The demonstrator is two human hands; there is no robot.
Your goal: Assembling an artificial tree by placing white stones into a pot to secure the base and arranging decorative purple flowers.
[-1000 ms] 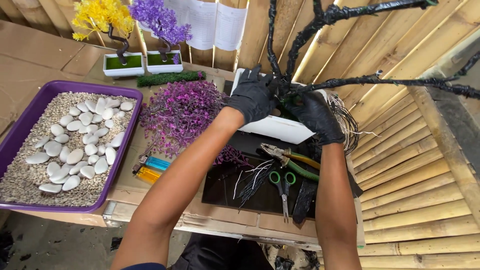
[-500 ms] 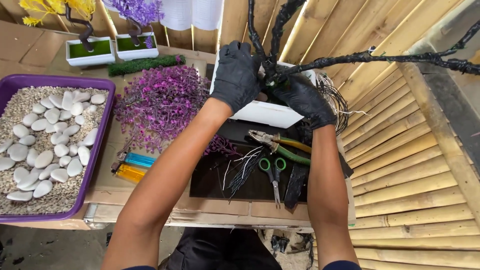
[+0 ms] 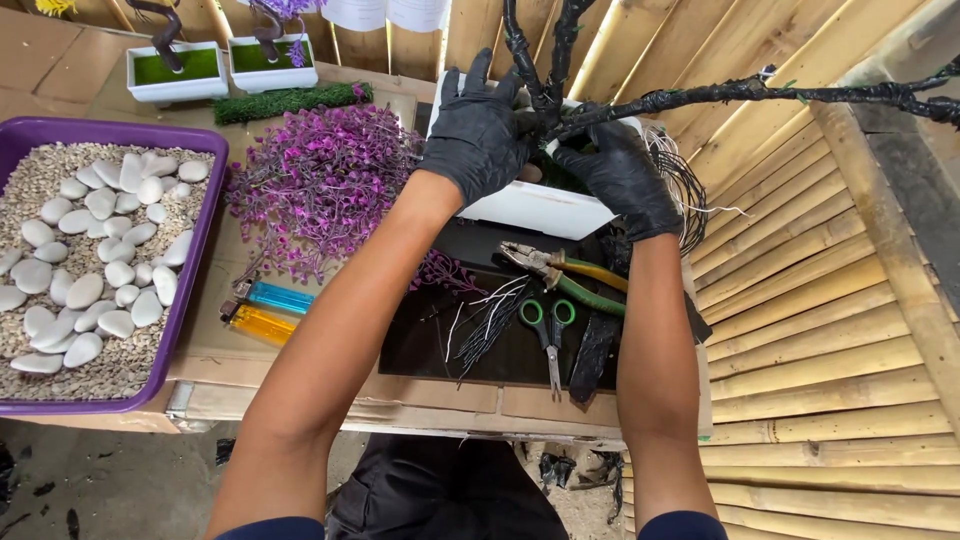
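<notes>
Left hand (image 3: 478, 135) lower now, grip on trunk (image 3: 540, 60).

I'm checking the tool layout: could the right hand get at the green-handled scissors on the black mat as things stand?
Probably yes. The green-handled scissors lie uncovered on the black mat, just inside the right forearm, but the black-gloved right hand is gripping the black wrapped trunk and would have to let go.
</notes>
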